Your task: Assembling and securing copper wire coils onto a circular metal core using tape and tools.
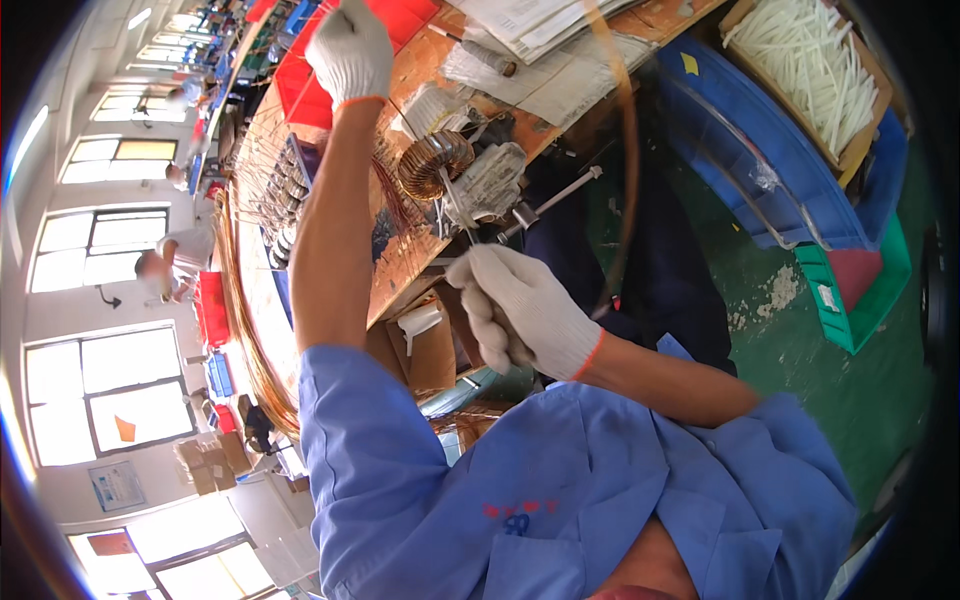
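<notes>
On the workbench, a ring-shaped coil [436, 165] wound with copper wire sits against a grey metal holding fixture [490, 185]. My right hand [525, 315], in a white knit glove, is closed just below it. A thin light-coloured metal rod [460, 205] runs from the ring's opening down to its fingertips. My left hand [352, 55], gloved alike, is stretched far forward past the coil, beside the red bins. Its fingers look curled, but their tips are hidden. A thin line of wire seems to lead from the coil toward it.
Red bins [300, 90] and a row of finished-looking coils [285, 205] line the bench's left side. A screwdriver [480, 52] lies near papers [540, 25]. At right stand a blue crate [740, 150], a box of white strips [805, 70] and a green bin [845, 300]. A clamp handle [560, 195] juts toward me.
</notes>
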A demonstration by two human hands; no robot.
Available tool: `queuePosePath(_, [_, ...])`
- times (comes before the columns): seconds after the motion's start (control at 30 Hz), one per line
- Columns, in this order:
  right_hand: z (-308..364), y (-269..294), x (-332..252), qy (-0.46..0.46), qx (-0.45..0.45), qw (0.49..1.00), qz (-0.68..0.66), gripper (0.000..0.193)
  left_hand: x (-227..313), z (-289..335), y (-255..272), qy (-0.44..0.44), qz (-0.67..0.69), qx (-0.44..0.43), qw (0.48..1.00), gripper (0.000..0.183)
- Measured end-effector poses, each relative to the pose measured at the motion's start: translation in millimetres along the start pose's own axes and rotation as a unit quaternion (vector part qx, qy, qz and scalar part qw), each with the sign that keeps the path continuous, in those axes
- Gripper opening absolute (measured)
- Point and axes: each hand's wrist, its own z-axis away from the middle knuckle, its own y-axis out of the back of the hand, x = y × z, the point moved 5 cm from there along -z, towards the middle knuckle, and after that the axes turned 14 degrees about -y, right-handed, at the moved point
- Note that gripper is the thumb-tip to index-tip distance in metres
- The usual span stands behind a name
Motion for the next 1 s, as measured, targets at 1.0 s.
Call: queuePosePath(1.0, [261, 130, 74, -0.121, 0.034, 0.958, 0.258, 0.027, 176, 69, 68, -0.154, 0.174, -0.189, 0.954, 0.064])
